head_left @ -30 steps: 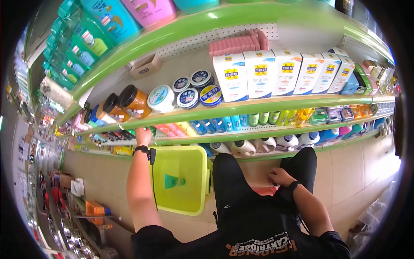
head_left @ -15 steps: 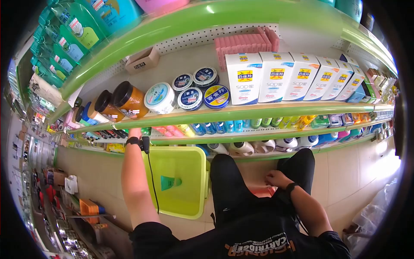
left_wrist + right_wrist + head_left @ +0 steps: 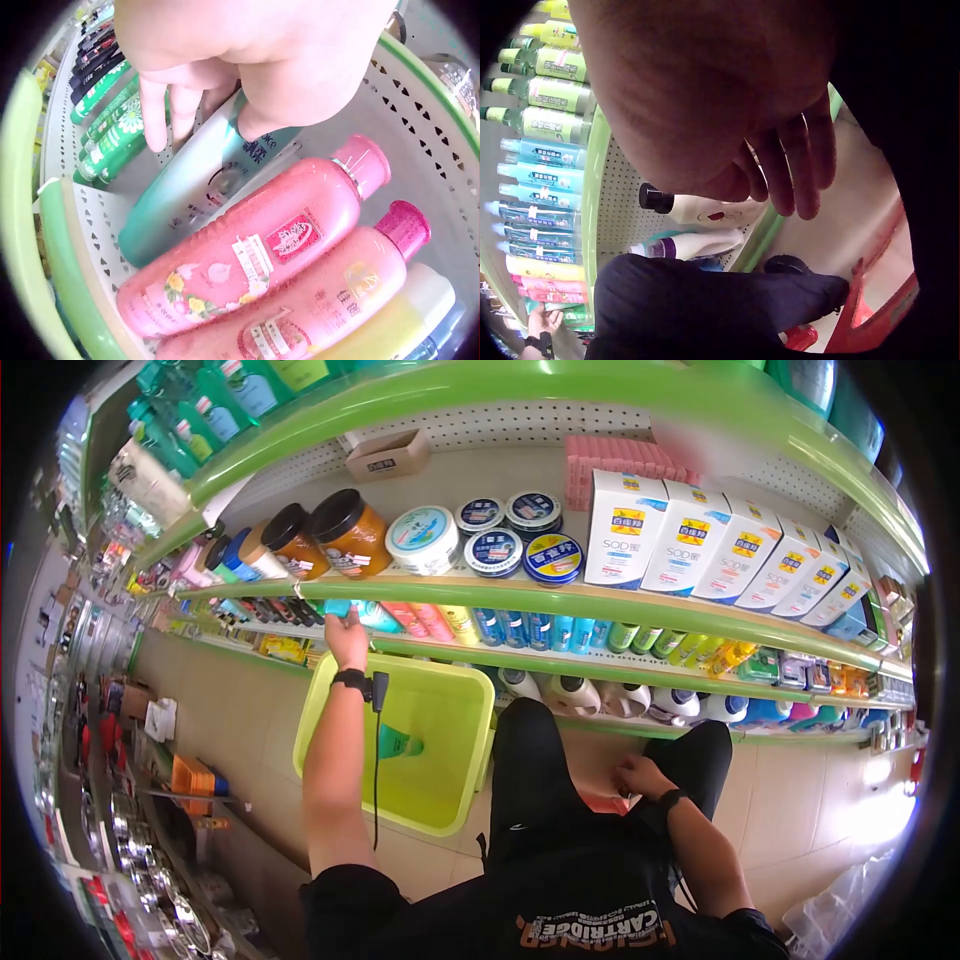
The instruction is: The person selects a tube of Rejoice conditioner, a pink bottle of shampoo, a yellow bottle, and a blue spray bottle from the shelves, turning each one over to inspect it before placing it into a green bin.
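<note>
My left hand [image 3: 347, 640] is at the lower shelf, above the yellow-green tub [image 3: 480, 760]. In the left wrist view its thumb and fingers grip a white and teal shampoo bottle [image 3: 191, 187], partly hidden under the palm. Beside it lie a pink bottle [image 3: 247, 240] and another pink bottle [image 3: 330, 292]; green flowered bottles [image 3: 120, 135] lie beyond a perforated divider. A green tube [image 3: 398, 742] lies in the tub. My right hand [image 3: 643, 775] hangs loosely by my inner thigh, fingers relaxed and holding nothing.
The shelf above holds amber jars [image 3: 350, 535], round tins [image 3: 553, 559] and white boxes [image 3: 625, 530]. Large white bottles [image 3: 570, 694] stand on the bottom shelf. A red stool [image 3: 870, 307] is under me. A cable [image 3: 377, 780] hangs from the left wrist camera.
My left hand, mostly hidden under the shelf edge half a second ago, has drawn back toward me and a teal bottle shows at its fingers. The head view has shifted; my right hand stays put.
</note>
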Demonstrator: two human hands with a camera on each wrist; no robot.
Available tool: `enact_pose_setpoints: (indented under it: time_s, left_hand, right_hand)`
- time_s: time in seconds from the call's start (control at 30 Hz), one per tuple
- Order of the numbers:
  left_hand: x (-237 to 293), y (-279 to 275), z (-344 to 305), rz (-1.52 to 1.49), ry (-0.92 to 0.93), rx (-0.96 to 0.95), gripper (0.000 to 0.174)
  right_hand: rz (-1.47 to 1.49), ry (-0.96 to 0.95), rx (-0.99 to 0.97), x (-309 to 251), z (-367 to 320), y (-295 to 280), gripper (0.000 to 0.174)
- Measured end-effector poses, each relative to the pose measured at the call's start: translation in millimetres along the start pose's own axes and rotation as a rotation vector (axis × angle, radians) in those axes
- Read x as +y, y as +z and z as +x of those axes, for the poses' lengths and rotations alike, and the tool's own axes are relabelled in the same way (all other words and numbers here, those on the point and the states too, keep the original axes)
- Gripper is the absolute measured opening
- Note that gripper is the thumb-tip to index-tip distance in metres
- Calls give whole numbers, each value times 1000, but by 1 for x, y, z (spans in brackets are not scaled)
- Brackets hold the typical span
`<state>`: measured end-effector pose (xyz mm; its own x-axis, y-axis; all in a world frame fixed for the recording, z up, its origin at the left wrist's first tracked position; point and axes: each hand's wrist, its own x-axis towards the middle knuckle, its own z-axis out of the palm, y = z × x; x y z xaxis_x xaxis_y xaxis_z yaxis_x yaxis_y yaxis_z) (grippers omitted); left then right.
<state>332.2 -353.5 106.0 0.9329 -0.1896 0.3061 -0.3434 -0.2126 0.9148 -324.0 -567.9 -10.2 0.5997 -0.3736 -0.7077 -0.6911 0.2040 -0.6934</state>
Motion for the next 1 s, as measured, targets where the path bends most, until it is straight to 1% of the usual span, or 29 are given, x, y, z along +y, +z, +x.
enact_pose_setpoints:
  time_s: [0.03,0.07,0.13,0.2,0.23,0.3,0.33,0.4,0.47,0.53,0.6,0.63,0.67,0.7,0.73,0.77,0.8,0.83,0.87,0.9,0.93,0.97,1.0]
  left_hand:
    - [10,-4,-16,-244,-20,54,15]
    - [49,-18,-46,-259,-91,65,18]
    - [34,-49,-65,-271,-64,65,29]
    - [62,-69,-112,-393,-180,126,38]
    - [74,-79,-132,-369,-204,113,39]
    - [92,-98,-174,-340,-255,77,40]
    - [100,-103,-195,-341,-276,50,40]
    - [109,-101,-240,-414,-387,-28,37]
    - [122,-82,-285,-549,-448,-204,35]
    - [166,-50,-328,-540,-523,-311,31]
    - [180,-23,-357,-539,-591,-497,30]
    - [203,-10,-367,-529,-595,-586,30]
    - [212,6,-376,-514,-540,-646,33]
    - [226,19,-381,-520,-464,-715,34]
    - [239,30,-384,-523,-388,-782,35]
    - [246,38,-387,-529,-343,-815,35]
    - [257,44,-387,-531,-349,-824,35]
    - [269,48,-386,-516,-314,-874,35]
    - [276,52,-388,-497,-279,-927,34]
    - [275,60,-394,-533,-223,-958,34]
    - [270,63,-398,-513,-232,-1046,39]
    - [270,66,-405,-506,-228,-1093,43]
    - [279,70,-410,-501,-224,-1144,47]
  right_hand:
    - [-6,-8,-8,-2,-3,0,27]
    - [-3,-32,19,-5,-6,0,27]
    - [12,-60,48,-11,-17,0,26]
    - [94,-124,107,-20,-30,-3,26]
    - [99,-120,105,-21,-31,-3,26]
    - [114,-223,159,-24,-35,-3,25]
    - [108,-226,158,-29,-37,-2,25]
    - [-64,-401,155,-43,-46,-1,25]
    - [51,-426,15,-66,-56,8,25]
    - [71,-532,-55,-92,-69,22,27]
    - [81,-664,-142,-127,-91,33,30]
    - [219,-669,-228,-138,-96,43,33]
    - [359,-671,-315,-143,-102,48,37]
    - [251,-487,-362,-153,-116,38,44]
    - [187,-577,-312,-167,-132,37,48]
    - [218,-521,-300,-176,-150,29,48]
    - [253,-467,-289,-184,-164,23,48]
    - [265,-501,-235,-185,-175,18,47]
    - [280,-535,-181,-182,-182,11,46]
    - [228,-570,-108,-173,-183,4,45]
    - [303,-593,-56,-165,-186,1,46]
    - [331,-584,19,-160,-188,-5,46]
    - [359,-573,97,-154,-192,-9,46]
